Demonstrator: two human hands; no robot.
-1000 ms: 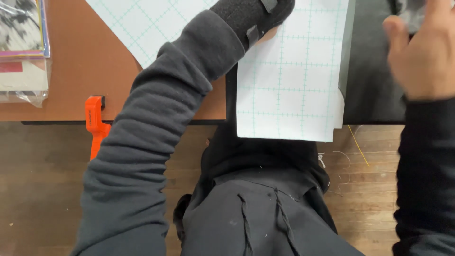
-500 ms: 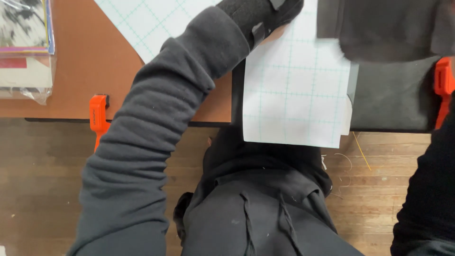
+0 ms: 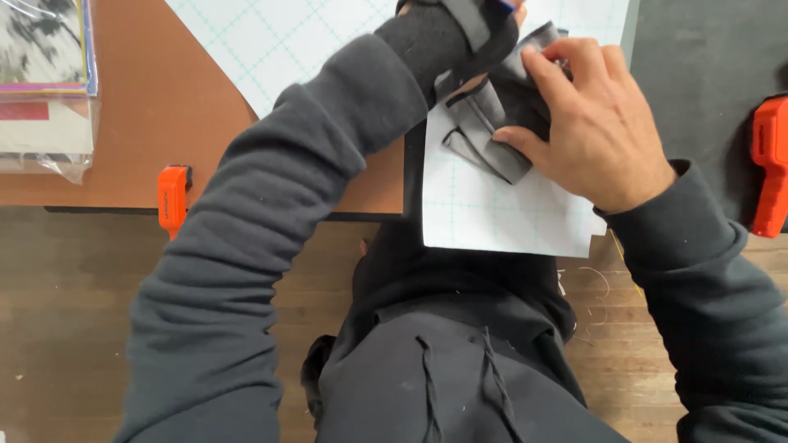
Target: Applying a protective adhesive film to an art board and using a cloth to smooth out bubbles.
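Note:
My right hand (image 3: pixel 595 123) lies over a folded piece of dark grey fabric (image 3: pixel 492 115), fingertips pinching its upper edge. The fabric rests on a white gridded paper sheet (image 3: pixel 501 217) that overhangs the table's front edge. My left hand (image 3: pixel 447 37) wears a black strapped wrist wrap and reaches to the top of the view, just left of the fabric. Its fingers are cut off by the frame edge. Both arms are in dark grey sleeves.
A larger gridded sheet (image 3: pixel 271 41) lies on the brown tabletop (image 3: pixel 164 107). Orange clamps grip the front edge at left (image 3: pixel 173 198) and right (image 3: pixel 770 164). A dark mat (image 3: pixel 698 74) covers the right side. Bagged flat items (image 3: pixel 45 82) are stacked far left. Wooden floor shows below.
My right hand has come down from the upper right with the dark fabric and set it on the gridded sheet, beside my left wrist. The left arm has barely moved.

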